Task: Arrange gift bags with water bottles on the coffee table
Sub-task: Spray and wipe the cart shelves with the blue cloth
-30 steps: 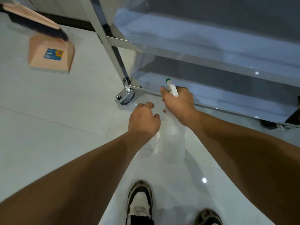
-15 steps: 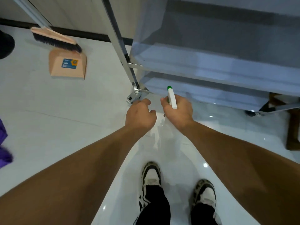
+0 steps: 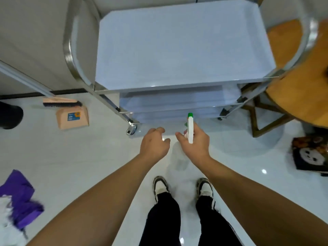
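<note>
My right hand point(image 3: 194, 142) grips a spray bottle point(image 3: 190, 127) by its white trigger head with a green nozzle; the clear body hangs below the hand and is mostly hidden. My left hand point(image 3: 154, 144) hovers just left of it with loosely curled fingers and holds nothing. Both hands are in front of a steel trolley point(image 3: 177, 48) with bare shelves. A dark gift bag with a panda picture point(image 3: 309, 155) lies on the floor at the right. No water bottle shows.
A round wooden table point(image 3: 301, 89) stands at the right beside the trolley. A broom and peach dustpan point(image 3: 72, 117) lie at the left by the wall. Purple cloth point(image 3: 19, 199) sits at the lower left. My shoes point(image 3: 182, 188) are on white tile.
The view has risen from the trolley's low shelves to above its top shelf. My right hand has lifted the spray bottle with it; my left hand stays beside it.
</note>
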A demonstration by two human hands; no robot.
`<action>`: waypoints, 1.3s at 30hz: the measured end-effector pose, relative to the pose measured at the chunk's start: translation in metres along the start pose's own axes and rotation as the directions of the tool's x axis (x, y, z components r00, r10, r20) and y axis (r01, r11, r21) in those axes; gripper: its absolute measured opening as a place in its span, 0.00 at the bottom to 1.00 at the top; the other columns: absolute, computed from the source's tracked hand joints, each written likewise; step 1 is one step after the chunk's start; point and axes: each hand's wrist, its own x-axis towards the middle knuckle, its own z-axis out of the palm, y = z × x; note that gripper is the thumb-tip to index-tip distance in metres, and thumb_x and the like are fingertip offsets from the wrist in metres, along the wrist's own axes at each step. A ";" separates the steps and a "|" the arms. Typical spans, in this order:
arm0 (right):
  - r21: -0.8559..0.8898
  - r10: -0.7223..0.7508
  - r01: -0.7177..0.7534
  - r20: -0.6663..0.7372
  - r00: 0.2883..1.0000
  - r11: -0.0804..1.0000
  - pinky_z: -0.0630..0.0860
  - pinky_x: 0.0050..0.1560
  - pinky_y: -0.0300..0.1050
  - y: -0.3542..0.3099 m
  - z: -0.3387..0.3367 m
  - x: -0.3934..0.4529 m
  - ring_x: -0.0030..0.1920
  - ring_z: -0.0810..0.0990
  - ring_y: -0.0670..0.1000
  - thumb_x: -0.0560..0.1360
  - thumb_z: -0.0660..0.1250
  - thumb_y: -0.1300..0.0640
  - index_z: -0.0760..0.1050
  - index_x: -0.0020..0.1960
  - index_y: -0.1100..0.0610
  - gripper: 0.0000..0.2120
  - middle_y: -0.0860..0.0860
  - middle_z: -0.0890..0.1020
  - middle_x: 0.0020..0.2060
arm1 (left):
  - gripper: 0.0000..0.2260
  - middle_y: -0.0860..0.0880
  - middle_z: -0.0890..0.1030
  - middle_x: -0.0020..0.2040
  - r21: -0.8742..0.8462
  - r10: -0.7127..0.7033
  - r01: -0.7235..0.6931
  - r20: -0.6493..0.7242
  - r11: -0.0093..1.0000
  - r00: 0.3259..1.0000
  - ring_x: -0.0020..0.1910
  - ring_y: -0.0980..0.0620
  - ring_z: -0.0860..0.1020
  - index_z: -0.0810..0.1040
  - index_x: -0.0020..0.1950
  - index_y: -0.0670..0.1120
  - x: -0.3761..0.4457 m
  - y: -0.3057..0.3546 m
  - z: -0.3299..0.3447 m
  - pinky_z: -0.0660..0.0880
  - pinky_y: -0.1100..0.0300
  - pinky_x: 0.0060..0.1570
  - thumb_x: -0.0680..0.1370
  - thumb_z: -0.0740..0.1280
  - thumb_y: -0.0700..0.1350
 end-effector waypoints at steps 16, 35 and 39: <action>0.208 -0.052 0.145 -0.394 0.918 0.967 0.70 0.34 0.29 -0.029 -0.318 0.008 0.34 0.77 0.35 0.73 0.77 0.55 0.76 0.43 0.53 0.10 0.45 0.78 0.33 | 0.20 0.45 0.74 0.69 0.167 0.432 -0.418 -0.053 0.893 0.900 0.65 0.44 0.74 0.73 0.71 0.48 -0.048 0.351 0.025 0.71 0.54 0.61 0.80 0.66 0.50; -0.032 0.157 -0.205 -0.535 0.830 0.978 0.67 0.35 0.39 0.053 -0.501 0.220 0.37 0.77 0.49 0.76 0.74 0.49 0.80 0.46 0.55 0.09 0.47 0.79 0.34 | 0.19 0.46 0.75 0.68 0.244 0.455 -0.527 0.295 0.814 0.840 0.60 0.45 0.77 0.73 0.72 0.48 0.113 0.595 0.122 0.77 0.53 0.56 0.81 0.64 0.50; -0.091 0.128 -0.193 -0.473 0.872 0.977 0.64 0.33 0.35 0.058 -0.516 0.272 0.36 0.74 0.48 0.77 0.74 0.53 0.80 0.49 0.59 0.10 0.50 0.77 0.35 | 0.19 0.46 0.77 0.65 0.226 0.343 -0.396 0.240 0.890 0.908 0.58 0.45 0.78 0.74 0.71 0.48 0.142 0.607 0.131 0.78 0.55 0.53 0.81 0.64 0.49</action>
